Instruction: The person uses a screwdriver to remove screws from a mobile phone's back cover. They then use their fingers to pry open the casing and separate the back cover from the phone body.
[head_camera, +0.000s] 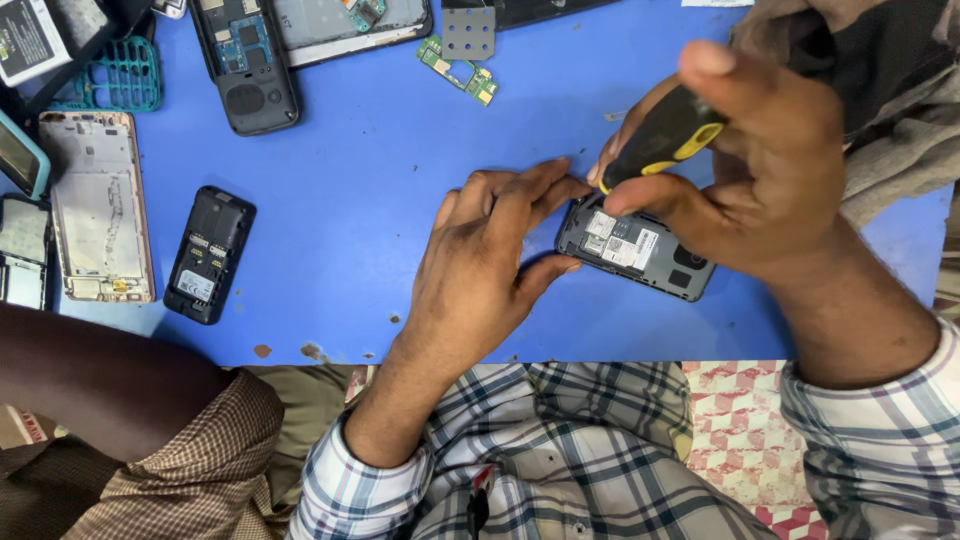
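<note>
Left hand (480, 250) flat, fingers spread forward — right hand (760, 170) raised, fingers curled in a grip

Head camera, close, looking straight down.

Left hand (480, 255) and right hand (765, 175): bare, without rings or gloves. Shirt sleeves (880, 445): white with blue-grey plaid checks, ending at the forearms nearer the body than the blue table (350, 200). The same plaid covers the torso below the table's near edge.
</note>
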